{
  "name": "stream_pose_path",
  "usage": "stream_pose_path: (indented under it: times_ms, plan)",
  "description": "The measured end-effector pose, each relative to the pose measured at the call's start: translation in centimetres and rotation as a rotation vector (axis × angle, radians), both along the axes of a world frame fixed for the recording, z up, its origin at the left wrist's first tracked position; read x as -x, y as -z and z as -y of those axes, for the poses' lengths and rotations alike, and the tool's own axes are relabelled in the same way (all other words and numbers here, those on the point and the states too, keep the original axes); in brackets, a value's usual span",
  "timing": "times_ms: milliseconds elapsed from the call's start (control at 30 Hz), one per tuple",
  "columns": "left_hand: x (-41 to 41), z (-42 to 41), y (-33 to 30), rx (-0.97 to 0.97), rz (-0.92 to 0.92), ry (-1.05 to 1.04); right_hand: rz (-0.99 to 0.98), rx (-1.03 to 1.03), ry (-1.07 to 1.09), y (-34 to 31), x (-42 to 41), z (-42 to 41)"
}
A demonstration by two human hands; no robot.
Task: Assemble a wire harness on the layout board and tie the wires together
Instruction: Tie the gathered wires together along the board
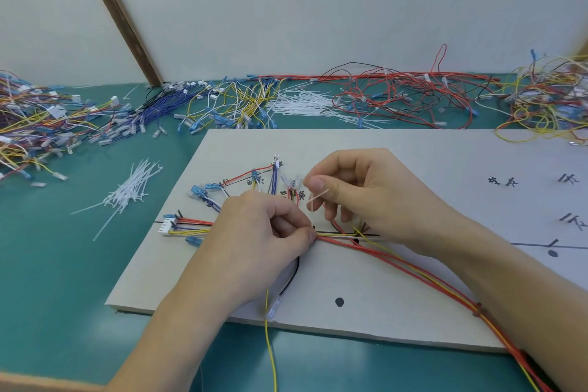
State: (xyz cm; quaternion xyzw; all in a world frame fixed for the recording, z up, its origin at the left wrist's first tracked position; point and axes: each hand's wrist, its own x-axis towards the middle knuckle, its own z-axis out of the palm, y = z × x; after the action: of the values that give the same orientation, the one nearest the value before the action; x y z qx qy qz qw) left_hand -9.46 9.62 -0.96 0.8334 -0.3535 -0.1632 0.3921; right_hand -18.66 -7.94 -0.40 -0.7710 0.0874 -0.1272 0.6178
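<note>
Head view, listing left to right: a tangled heap of mixed-colour wires [35, 124] is lying at the far left of the green counter [57, 264]; nearer the middle, a loose bundle of white cable ties [132, 191] is resting on the counter just beside the layout board [381, 280]. The board, pale and marked with black lines, dots and handwritten characters, is lying flat and carrying the wire harness [203, 226], whose white connector [165, 226] is sitting at the board's left end with red, yellow, purple and white leads running rightward. The left hand [254, 248] is pinching the bundled wires between thumb and fingertip, grip clamped on the harness at the board's black line. The right hand [362, 197] is holding a single white cable tie [316, 199] between thumb and forefinger, grip closed on it just above the harness. Red and yellow wires are trailing from the harness off the board's near right edge. More blue, yellow and red wire piles [397, 95] are lying along the back of the counter.
</note>
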Motion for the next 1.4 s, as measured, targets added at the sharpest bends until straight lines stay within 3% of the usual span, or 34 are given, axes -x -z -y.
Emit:
stream_pose_path:
  times_ms: [267,700,1000,1233,1333,1400]
  plan:
    - [-0.2,0.5,-0.2,-0.074,0.078,0.0,0.032,0.036,-0.003,0.0,0.1,-0.3]
    - [-0.6,0.7,-0.9,-0.138,0.135,0.103,0.041,-0.112,0.005,-0.1,0.0,0.0]
    - [0.0,0.8,-2.0,-0.275,0.336,0.091,0.001,-0.133,-0.006,-0.1,0.1,0.3]
    - [-1.0,1.0,-4.2,-0.372,0.389,0.256,-0.078,-0.131,0.034,-0.3,0.4,0.7]
    - [-3.7,2.0,-6.4,-0.24,0.275,0.305,-0.061,-0.171,0.049,-0.5,0.4,0.8]
    - [-6.5,4.0,-7.5,-0.086,0.253,0.218,-0.038,-0.215,0.106,-0.7,0.3,1.1]
